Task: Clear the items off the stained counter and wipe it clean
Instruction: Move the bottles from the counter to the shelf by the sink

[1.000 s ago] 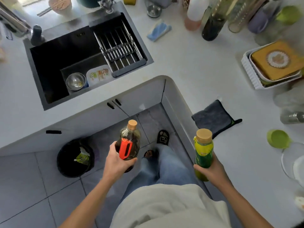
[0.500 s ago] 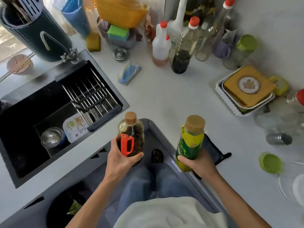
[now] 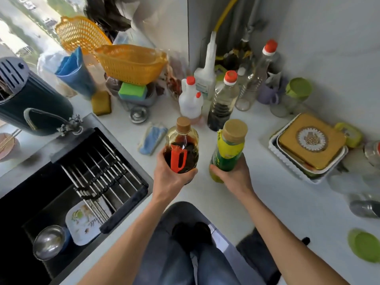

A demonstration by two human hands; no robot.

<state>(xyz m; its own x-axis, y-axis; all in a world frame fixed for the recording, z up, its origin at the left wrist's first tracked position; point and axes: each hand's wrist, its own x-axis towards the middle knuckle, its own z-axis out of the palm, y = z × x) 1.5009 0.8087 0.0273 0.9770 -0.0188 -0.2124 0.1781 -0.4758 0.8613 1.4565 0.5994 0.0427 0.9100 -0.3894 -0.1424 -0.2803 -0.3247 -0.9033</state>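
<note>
My left hand [image 3: 171,177] grips a round bottle of dark liquid [image 3: 182,149] with a red handle and a tan cap. My right hand [image 3: 232,175] grips a green and yellow bottle [image 3: 228,149] with a tan cap. Both bottles are upright above the white counter [image 3: 267,192], near its inner corner and in front of the cluster of bottles at the back. A dark grey cloth [image 3: 255,254] lies on the counter by my right forearm, partly hidden by it.
A black sink [image 3: 61,182] with a drying rack, a steel bowl and a plate lies left. Behind stand red-capped bottles [image 3: 223,99], orange baskets [image 3: 131,62], sponges and a blue cloth [image 3: 152,137]. A white tray with a gold tin [image 3: 310,140], jars and a green lid [image 3: 363,247] sit right.
Both hands have carried their bottles forward from over the floor gap to above the counter corner. The view has tilted up, showing the back wall clutter.
</note>
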